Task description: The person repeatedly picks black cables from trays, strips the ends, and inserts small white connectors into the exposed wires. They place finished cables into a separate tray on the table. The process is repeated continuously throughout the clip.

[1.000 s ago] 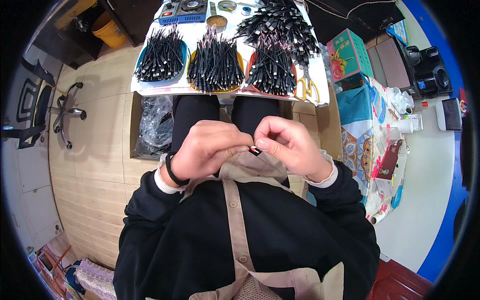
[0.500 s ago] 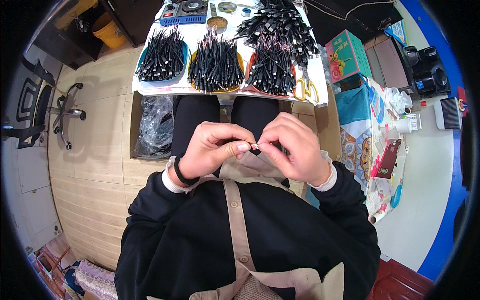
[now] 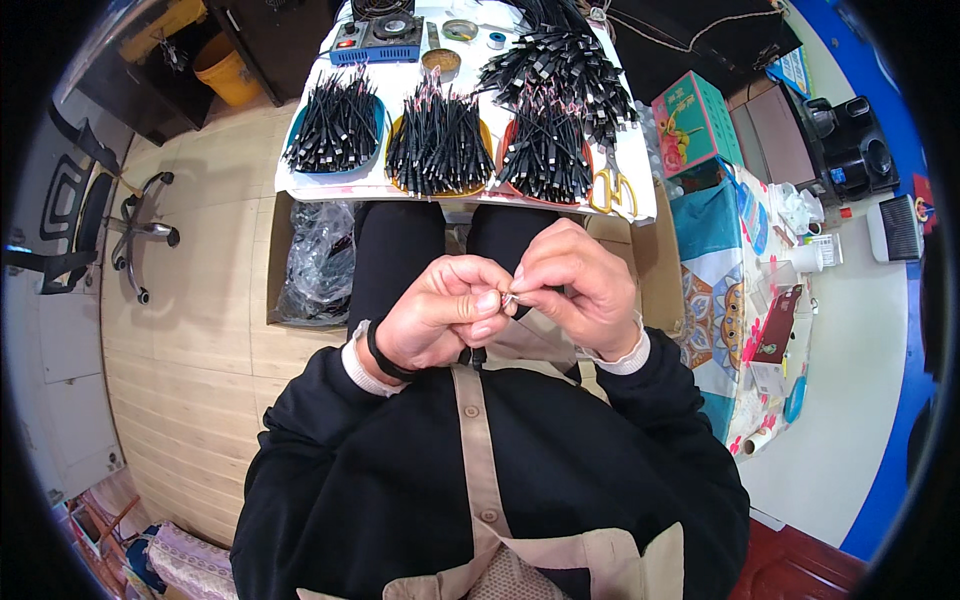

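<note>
Above my lap, my left hand (image 3: pixel 445 308) grips a short black cable (image 3: pixel 478 356), whose plug end hangs below the fingers. Thin bare wire ends (image 3: pixel 508 298) poke out between its thumb and forefinger. My right hand (image 3: pixel 582 285) pinches those wires from the other side, fingertips touching the left ones. Beyond my hands, bundles of similar black cables (image 3: pixel 333 125) fill a blue tray (image 3: pixel 380 118), a yellow tray (image 3: pixel 398 180) and a red tray (image 3: pixel 507 178) along the table's near edge. A larger loose pile of cables (image 3: pixel 555 65) lies behind the red one.
Gold-handled scissors (image 3: pixel 613 190) lie at the table's right corner. A small blue electric heater (image 3: pixel 375 42), a round tin (image 3: pixel 441 64) and a solder spool (image 3: pixel 496 41) stand farther back. Below is a box with clear plastic (image 3: pixel 318 260); a green-pink carton (image 3: pixel 697 122) stands right.
My left hand has turned, and the plug end now shows below it. My right fingers have risen and closed in on the wires. The whole view has shifted slightly.
</note>
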